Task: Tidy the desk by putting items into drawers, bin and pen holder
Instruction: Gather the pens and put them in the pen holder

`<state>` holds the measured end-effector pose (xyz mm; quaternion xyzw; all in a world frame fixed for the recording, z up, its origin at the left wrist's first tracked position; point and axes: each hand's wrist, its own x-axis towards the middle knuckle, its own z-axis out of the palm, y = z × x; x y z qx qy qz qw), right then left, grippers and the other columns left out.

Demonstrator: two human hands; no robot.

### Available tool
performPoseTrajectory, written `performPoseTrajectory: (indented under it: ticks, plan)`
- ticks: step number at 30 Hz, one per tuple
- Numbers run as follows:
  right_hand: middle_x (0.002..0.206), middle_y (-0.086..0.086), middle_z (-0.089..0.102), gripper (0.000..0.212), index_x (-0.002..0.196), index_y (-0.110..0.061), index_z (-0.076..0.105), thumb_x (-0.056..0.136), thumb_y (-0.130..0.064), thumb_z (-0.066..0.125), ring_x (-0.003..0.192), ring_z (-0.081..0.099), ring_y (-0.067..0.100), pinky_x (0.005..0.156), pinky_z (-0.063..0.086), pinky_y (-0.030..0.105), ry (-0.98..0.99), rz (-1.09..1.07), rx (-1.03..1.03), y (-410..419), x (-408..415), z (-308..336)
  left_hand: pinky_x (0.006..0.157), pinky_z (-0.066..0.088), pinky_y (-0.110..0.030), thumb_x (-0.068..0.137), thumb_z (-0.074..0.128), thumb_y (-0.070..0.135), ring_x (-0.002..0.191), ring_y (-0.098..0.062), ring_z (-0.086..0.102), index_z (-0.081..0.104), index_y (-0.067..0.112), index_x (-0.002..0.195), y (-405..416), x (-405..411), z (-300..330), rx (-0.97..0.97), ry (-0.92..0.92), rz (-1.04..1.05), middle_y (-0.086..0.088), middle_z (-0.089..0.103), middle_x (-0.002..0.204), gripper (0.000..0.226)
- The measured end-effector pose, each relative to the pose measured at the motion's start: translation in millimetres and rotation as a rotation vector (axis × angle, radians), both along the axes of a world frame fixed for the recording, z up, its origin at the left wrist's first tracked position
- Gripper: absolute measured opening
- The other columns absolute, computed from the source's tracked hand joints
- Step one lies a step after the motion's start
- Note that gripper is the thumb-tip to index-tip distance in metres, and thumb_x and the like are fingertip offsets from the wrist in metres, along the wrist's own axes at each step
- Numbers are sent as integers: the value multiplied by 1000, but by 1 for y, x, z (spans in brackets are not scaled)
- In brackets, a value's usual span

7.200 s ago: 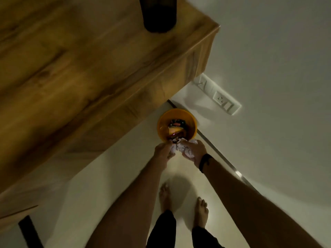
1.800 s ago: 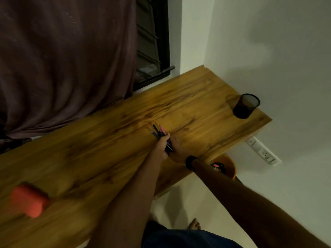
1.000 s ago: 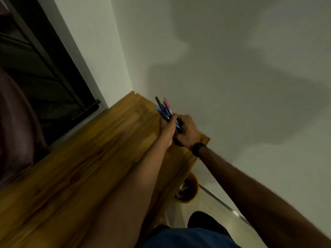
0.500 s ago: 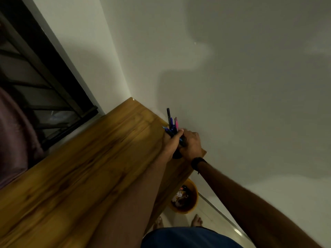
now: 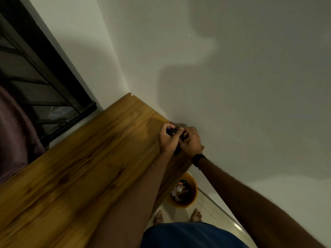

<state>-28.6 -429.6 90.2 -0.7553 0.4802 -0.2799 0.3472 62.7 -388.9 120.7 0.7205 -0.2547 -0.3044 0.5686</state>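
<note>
At the desk's (image 5: 93,169) right end, close to the wall, my two hands are pressed together over the black pen holder (image 5: 177,151). Only a dark sliver of the holder shows below them. My left hand (image 5: 167,140) curls round the tops of several pens (image 5: 170,130), of which just dark and blue tips peek out between the fingers. My right hand (image 5: 190,142), with a black band at the wrist, wraps the holder's wall side, its thumb touching the pens' tops. An orange bin (image 5: 194,197) holding crumpled paper and wrappers stands on the floor under the desk's corner.
The white wall runs right along the desk's end, beside my right hand. A dark window grille (image 5: 35,83) and a brown curtain (image 5: 12,136) lie to the left behind the desk. My bare feet (image 5: 196,214) stand by the bin.
The pens stuck up well above my hands half a second ago; now they have sunk down between the hands and only their tips show. Both hands have closed over them.
</note>
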Motion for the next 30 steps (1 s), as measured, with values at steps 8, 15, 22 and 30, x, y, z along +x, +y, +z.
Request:
performPoseTrajectory:
  ticks: [8,15,22,30]
  plan:
    - [108,3,54,27,109,-15,61,84,-22,68,87,51,13,66,35,6,-8,-21,23,7,-4,5,69,52,-22,76,76,26,86,-6,59,61,26,99,11,4,-9,-44,-92,-7,6,64,106,28]
    - [111,0,55,35,112,-20,59,80,-26,72,94,54,15,74,44,16,-2,-57,4,24,0,8,81,51,-11,87,68,28,113,-16,58,57,14,126,27,19,-15,-136,59,-24,-4,60,127,43]
    - [108,-3,52,40,114,-18,47,81,-26,69,85,52,11,64,39,11,-59,-197,-13,51,6,10,81,49,-23,98,47,38,109,-18,61,61,17,117,47,27,-21,-102,140,8,3,65,109,32]
    - [86,-4,58,18,90,-21,54,96,-38,50,70,52,13,63,46,30,14,-150,-21,92,15,-4,83,49,-30,98,46,36,108,-22,61,63,15,114,88,38,-39,12,92,-7,-8,66,117,32]
